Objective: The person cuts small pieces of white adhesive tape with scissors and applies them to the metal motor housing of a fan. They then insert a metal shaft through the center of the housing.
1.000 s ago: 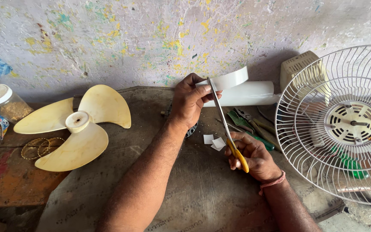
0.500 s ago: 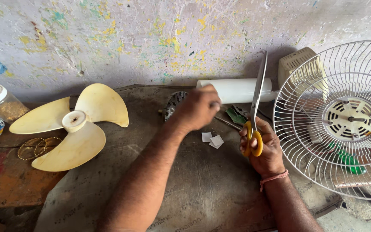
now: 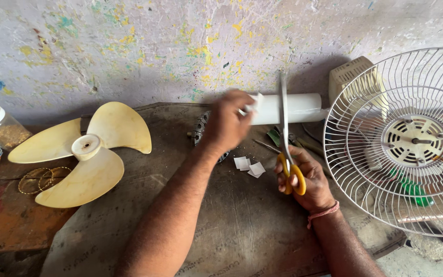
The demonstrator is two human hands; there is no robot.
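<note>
Head view: the right hand (image 3: 306, 179) closes its grip on yellow-handled scissors (image 3: 286, 149), blades up, just right of the left hand (image 3: 227, 123) gripping the white roll (image 3: 288, 109), whose fingers the blades could nick.

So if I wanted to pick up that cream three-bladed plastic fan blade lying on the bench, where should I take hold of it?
Probably at the raised round hub of the cream three-bladed plastic fan blade, coming straight down from above. The hub stands up from the flat, thin blades, which lie close to the bench and offer little edge for a grip.
</note>
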